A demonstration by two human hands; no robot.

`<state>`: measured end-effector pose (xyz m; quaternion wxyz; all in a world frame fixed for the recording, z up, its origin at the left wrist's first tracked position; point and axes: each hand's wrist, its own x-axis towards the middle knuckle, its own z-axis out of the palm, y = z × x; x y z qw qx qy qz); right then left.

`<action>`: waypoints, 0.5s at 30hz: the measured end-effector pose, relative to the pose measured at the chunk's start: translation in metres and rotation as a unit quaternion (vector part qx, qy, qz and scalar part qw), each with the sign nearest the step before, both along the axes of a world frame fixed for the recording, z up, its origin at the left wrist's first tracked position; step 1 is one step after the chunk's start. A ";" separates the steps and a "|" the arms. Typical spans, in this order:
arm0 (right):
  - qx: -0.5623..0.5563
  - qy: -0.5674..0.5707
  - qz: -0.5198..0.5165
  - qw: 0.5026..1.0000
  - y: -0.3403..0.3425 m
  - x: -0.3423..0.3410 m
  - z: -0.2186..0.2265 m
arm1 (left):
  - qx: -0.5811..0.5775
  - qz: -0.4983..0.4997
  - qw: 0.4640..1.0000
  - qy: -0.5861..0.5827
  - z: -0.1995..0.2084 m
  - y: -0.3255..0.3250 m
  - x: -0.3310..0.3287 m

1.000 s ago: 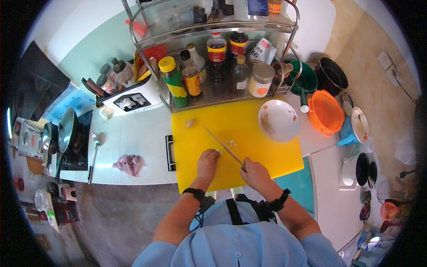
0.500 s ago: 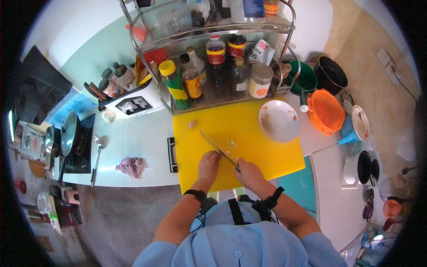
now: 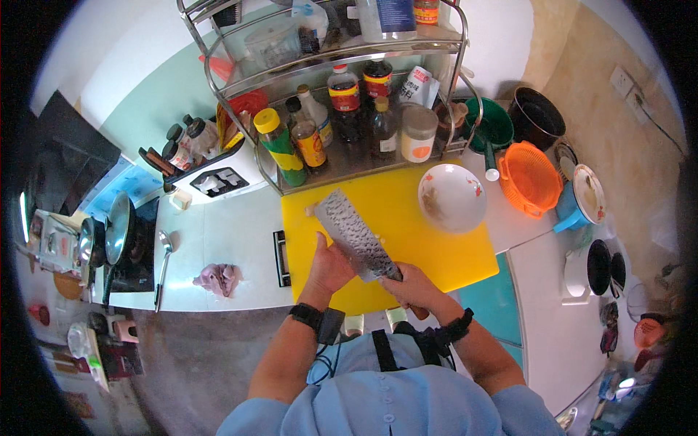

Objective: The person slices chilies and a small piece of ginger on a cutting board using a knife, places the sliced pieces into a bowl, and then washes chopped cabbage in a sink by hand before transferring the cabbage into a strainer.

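Observation:
My right hand (image 3: 413,286) is wrapped round the handle of a cleaver (image 3: 355,234), whose broad, dimpled blade is turned flat toward me and slants up to the left. Beside the blade, my left hand (image 3: 331,269) is open, thumb stretched out and palm partly showing; its fingertips are at or behind the blade's lower edge. Both hands are over the yellow cutting board (image 3: 454,258). A few pale chopped bits (image 3: 380,238) peek out past the blade. One small pale brown piece (image 3: 310,211) lies near the blade's far end, partly covered. A white bowl (image 3: 452,198) rests on the board's far right.
Behind the board stands a metal rack (image 3: 349,168) with several sauce bottles and jars. An orange colander (image 3: 531,178) and a green pot (image 3: 494,123) are at the right. On the left counter lie a crumpled purple cloth-like thing (image 3: 217,279) and a spoon (image 3: 163,265), near a stove with pans.
The cleaver has turned from edge-down on the board to showing its flat face, and has lifted. My left hand has opened and moved left and slightly down.

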<state>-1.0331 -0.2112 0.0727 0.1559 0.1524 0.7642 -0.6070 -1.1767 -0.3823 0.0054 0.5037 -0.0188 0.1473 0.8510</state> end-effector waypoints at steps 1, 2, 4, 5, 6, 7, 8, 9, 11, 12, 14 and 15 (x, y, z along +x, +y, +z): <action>-0.078 -0.033 -0.008 0.996 0.002 -0.002 -0.002 | -0.025 0.007 1.000 -0.007 0.000 0.002 0.002; -0.139 -0.056 -0.028 0.988 0.003 -0.003 -0.005 | -0.011 0.002 1.000 -0.001 -0.002 0.004 0.003; -0.273 -0.113 -0.075 0.952 0.008 -0.002 -0.010 | -0.012 0.015 1.000 -0.009 -0.012 0.007 0.004; -0.285 -0.093 -0.071 0.951 0.012 0.003 -0.012 | 0.049 0.001 0.998 -0.032 -0.019 0.009 0.001; -0.290 -0.095 -0.075 0.949 0.016 0.008 -0.014 | 0.150 -0.022 0.988 -0.040 -0.025 0.011 -0.003; -0.300 -0.097 -0.076 0.946 0.021 0.014 -0.017 | 0.271 -0.057 0.960 -0.039 -0.032 0.012 -0.005; -0.289 -0.106 -0.091 0.947 0.026 0.021 -0.019 | 0.132 0.018 0.990 -0.047 -0.037 0.013 -0.007; -0.284 -0.115 -0.105 0.946 0.031 0.031 -0.022 | 0.012 0.079 0.996 -0.044 -0.042 0.014 -0.008; -0.270 -0.129 -0.140 0.944 0.037 0.048 -0.028 | -0.151 0.160 0.975 0.015 -0.047 0.017 -0.007; -0.261 -0.133 -0.163 0.942 0.039 0.056 -0.031 | -0.193 0.180 0.962 0.070 -0.048 0.021 -0.006; -0.255 -0.136 -0.205 0.935 0.040 0.069 -0.039 | -0.315 0.192 0.898 0.241 -0.049 0.029 -0.002; -0.258 -0.134 -0.226 0.930 0.039 0.075 -0.043 | -0.390 0.181 0.832 0.351 -0.048 0.035 0.003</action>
